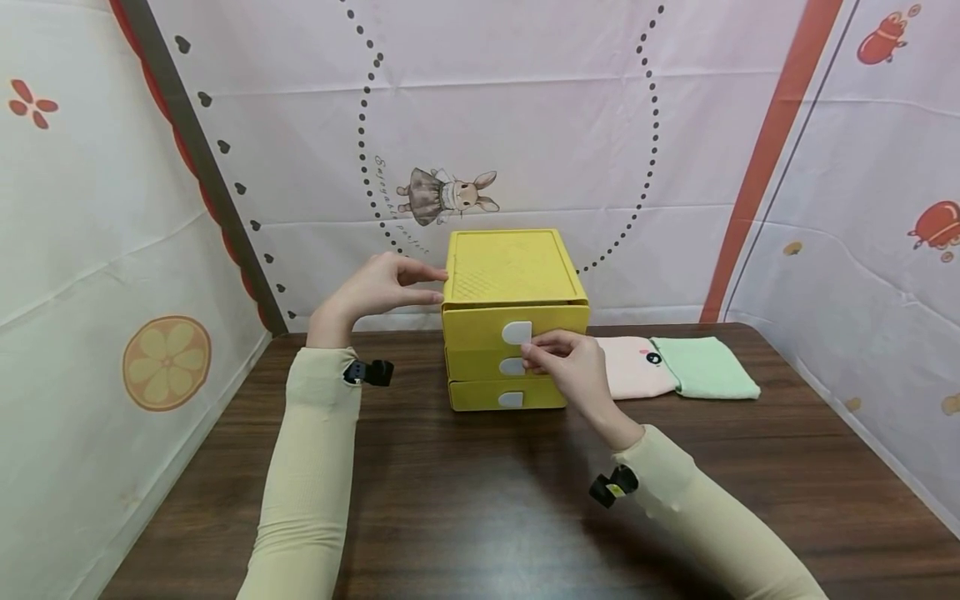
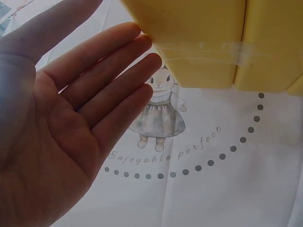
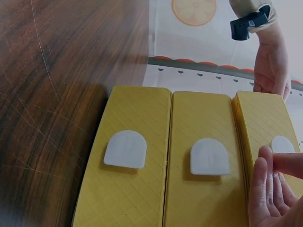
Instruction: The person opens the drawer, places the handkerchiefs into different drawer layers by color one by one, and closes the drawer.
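Observation:
A yellow three-drawer box [image 1: 513,258] stands at the back of the table. Its top drawer [image 1: 472,333] juts out slightly past the two below, as the right wrist view shows. My right hand [image 1: 573,371] pinches the white handle [image 1: 516,332] of that top drawer between thumb and fingers. The middle handle [image 3: 209,157] and bottom handle [image 3: 126,149] are untouched. My left hand [image 1: 378,287] is at the box's upper left side, fingers extended and fingertips right at its edge. Clear tape [image 2: 203,51] runs along that side of the box.
Right of the box lie a folded pink cloth [image 1: 633,367] with an eye design and a folded green cloth [image 1: 705,367]. Patterned white sheets [image 1: 517,125] hang behind and on both sides of the dark wooden table [image 1: 450,500].

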`<state>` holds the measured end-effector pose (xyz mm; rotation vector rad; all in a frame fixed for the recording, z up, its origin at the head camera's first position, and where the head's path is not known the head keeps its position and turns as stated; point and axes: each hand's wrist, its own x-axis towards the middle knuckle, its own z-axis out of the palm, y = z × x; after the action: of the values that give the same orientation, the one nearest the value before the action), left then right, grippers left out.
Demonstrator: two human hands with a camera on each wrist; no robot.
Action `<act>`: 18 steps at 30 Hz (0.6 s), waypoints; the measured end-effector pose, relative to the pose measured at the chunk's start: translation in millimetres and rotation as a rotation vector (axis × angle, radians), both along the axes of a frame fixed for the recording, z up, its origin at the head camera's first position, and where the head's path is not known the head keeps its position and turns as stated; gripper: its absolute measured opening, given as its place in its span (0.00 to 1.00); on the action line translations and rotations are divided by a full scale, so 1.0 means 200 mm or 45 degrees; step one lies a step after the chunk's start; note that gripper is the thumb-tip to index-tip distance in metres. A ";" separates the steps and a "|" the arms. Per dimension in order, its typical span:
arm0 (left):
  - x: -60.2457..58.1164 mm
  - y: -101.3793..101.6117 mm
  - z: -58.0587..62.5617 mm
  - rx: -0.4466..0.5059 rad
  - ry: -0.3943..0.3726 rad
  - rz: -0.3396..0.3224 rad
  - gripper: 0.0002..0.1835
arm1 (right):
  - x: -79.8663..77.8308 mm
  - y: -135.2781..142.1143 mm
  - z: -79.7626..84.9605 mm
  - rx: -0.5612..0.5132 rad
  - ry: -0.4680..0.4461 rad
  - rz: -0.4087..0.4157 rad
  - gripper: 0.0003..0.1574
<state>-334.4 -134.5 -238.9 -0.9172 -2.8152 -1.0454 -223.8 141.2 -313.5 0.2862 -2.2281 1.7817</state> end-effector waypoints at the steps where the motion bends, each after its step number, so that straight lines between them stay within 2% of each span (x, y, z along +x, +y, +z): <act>1: 0.00 0.00 0.00 0.001 -0.001 0.000 0.24 | 0.00 0.00 0.00 0.002 -0.002 -0.001 0.12; 8: 0.00 0.00 0.00 0.009 0.005 -0.007 0.23 | -0.04 0.00 0.00 -0.003 -0.018 -0.004 0.12; 15: 0.00 0.00 -0.01 0.012 0.014 -0.010 0.23 | -0.17 0.03 -0.12 -0.037 0.012 -0.026 0.13; 18: 0.00 0.00 -0.01 0.025 0.011 -0.019 0.23 | -0.17 0.03 -0.12 -0.033 0.023 -0.026 0.13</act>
<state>-335.2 -135.2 -241.0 -0.9399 -2.7903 -1.0668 -258.8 147.5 -338.1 0.2727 -2.1861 1.7891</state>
